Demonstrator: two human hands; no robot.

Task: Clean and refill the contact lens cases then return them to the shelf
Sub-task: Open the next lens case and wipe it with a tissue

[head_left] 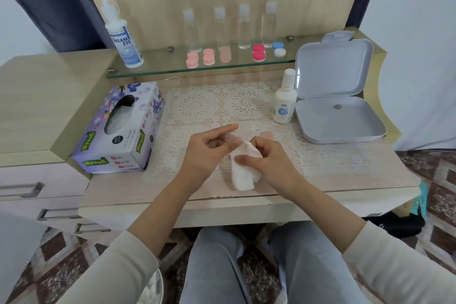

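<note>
Over the lace mat (202, 106), my left hand (209, 147) pinches a pale lens case (232, 136), mostly hidden by fingers and tissue. My right hand (267, 159) grips a white tissue (243, 176) and presses it against that case. A pale pink cap (266, 134) lies on the mat just behind my right hand. On the glass shelf (153, 72) sit several lens cases: pink (192, 60), salmon (208, 56), peach (224, 54), red (258, 52) and blue-and-white (279, 49).
A tissue box (121, 131) stands at the left of the mat. A small solution bottle (284, 103) and an open grey box (338, 116) are at the right. A large solution bottle (123, 37) and several clear bottles (244, 27) stand on the shelf.
</note>
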